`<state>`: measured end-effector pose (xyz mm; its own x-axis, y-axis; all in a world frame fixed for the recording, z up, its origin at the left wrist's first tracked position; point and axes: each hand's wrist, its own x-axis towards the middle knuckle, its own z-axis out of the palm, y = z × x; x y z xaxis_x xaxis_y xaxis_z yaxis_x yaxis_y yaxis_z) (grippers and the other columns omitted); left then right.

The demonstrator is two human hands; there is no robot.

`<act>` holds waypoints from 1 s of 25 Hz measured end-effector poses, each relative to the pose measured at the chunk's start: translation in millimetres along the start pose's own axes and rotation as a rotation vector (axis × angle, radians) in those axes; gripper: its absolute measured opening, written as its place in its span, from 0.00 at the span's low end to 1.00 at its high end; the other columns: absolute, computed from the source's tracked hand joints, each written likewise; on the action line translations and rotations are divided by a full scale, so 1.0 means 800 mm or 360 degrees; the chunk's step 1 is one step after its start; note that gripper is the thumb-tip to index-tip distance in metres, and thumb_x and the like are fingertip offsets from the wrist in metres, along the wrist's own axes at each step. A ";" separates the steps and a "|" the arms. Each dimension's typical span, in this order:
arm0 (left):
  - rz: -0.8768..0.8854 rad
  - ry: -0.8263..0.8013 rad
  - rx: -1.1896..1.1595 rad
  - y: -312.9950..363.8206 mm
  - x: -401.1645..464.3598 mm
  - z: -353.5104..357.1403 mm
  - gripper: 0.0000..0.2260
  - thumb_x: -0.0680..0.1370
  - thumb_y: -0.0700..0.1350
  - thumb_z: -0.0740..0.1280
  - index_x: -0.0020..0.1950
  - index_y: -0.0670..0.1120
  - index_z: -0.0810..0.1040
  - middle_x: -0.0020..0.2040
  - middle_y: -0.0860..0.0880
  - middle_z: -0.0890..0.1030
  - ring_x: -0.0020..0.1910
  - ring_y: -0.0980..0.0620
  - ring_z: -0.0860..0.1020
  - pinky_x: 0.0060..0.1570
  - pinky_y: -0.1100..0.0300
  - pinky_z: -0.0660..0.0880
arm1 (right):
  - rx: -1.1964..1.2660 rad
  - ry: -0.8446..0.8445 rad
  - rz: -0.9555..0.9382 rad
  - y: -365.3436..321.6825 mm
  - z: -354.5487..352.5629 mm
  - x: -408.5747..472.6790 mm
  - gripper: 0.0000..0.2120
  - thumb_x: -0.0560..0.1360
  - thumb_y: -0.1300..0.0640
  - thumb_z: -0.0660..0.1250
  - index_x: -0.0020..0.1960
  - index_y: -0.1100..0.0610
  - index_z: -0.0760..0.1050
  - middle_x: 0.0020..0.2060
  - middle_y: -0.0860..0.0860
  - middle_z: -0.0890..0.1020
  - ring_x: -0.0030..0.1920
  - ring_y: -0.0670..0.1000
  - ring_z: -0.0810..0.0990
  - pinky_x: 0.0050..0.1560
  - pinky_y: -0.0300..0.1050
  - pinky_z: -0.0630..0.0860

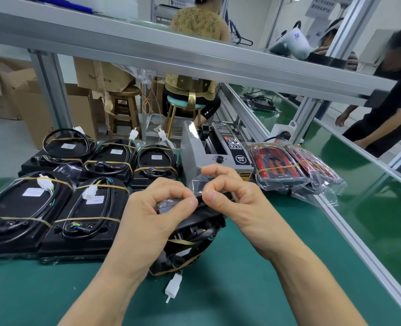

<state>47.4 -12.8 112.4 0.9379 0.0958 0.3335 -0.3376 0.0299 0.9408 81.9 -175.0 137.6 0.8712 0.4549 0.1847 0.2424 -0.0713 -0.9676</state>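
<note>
the black plastic lamp housing [194, 228], its cable bound on with tan rubber bands, is held tilted over the green surface [241, 290] right in front of you. your left hand [152, 212] and right hand [237, 196] both pinch its top edge between curled fingers and thumbs. its white plug [173, 287] trails from the near end. more banded black housings [84, 222] lie to the left, a grey tape-cutting machine [194, 151] stands behind, and bagged red units [279, 168] lie to the right.

both hands [194, 203] pinch the black lamp unit [190, 234].
</note>
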 end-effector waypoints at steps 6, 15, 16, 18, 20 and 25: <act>0.0061 -0.0004 0.0053 -0.001 0.001 0.005 0.04 0.68 0.40 0.70 0.33 0.47 0.80 0.39 0.51 0.79 0.41 0.57 0.77 0.45 0.72 0.70 | 0.0018 0.0091 0.0064 -0.001 -0.001 0.000 0.06 0.69 0.48 0.69 0.37 0.49 0.81 0.61 0.48 0.76 0.53 0.39 0.76 0.54 0.33 0.71; 0.0077 -0.0080 0.0065 -0.002 0.000 0.002 0.04 0.68 0.40 0.70 0.34 0.48 0.81 0.40 0.51 0.79 0.42 0.57 0.78 0.46 0.70 0.71 | -0.0638 -0.0049 0.0046 -0.030 -0.019 0.001 0.01 0.70 0.51 0.75 0.40 0.44 0.85 0.58 0.38 0.76 0.64 0.40 0.72 0.68 0.50 0.66; 0.0084 -0.0078 0.0078 -0.002 0.000 0.002 0.04 0.68 0.41 0.71 0.34 0.49 0.81 0.40 0.51 0.79 0.42 0.57 0.78 0.46 0.70 0.71 | -0.0706 -0.0050 0.0047 -0.032 -0.017 0.003 0.03 0.71 0.50 0.75 0.38 0.44 0.84 0.57 0.37 0.76 0.65 0.44 0.71 0.69 0.54 0.65; 0.0084 -0.0074 0.0098 -0.002 -0.002 0.003 0.04 0.67 0.42 0.72 0.38 0.51 0.82 0.40 0.52 0.80 0.42 0.58 0.78 0.46 0.70 0.71 | -0.0781 0.0036 0.0031 -0.032 -0.015 0.004 0.08 0.72 0.52 0.73 0.35 0.45 0.82 0.54 0.37 0.75 0.65 0.49 0.70 0.68 0.54 0.64; 0.0048 -0.0034 0.0078 -0.004 -0.006 0.001 0.14 0.64 0.43 0.75 0.47 0.56 0.83 0.41 0.54 0.80 0.42 0.60 0.78 0.45 0.71 0.72 | -0.0607 0.0215 0.0040 -0.030 -0.017 0.001 0.11 0.74 0.56 0.71 0.33 0.48 0.80 0.51 0.40 0.75 0.58 0.44 0.74 0.61 0.43 0.68; 0.0048 0.0039 0.0169 -0.006 -0.014 0.000 0.16 0.63 0.46 0.75 0.49 0.59 0.83 0.46 0.55 0.82 0.47 0.59 0.80 0.49 0.68 0.74 | -0.0239 0.0218 0.0238 -0.017 -0.004 -0.017 0.12 0.74 0.60 0.70 0.32 0.52 0.79 0.55 0.45 0.75 0.51 0.34 0.76 0.47 0.25 0.69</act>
<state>38.4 -14.0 103.7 0.9247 0.1194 0.3614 -0.3541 -0.0787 0.9319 68.0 -183.3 148.7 0.9494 0.3056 0.0727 0.1581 -0.2649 -0.9512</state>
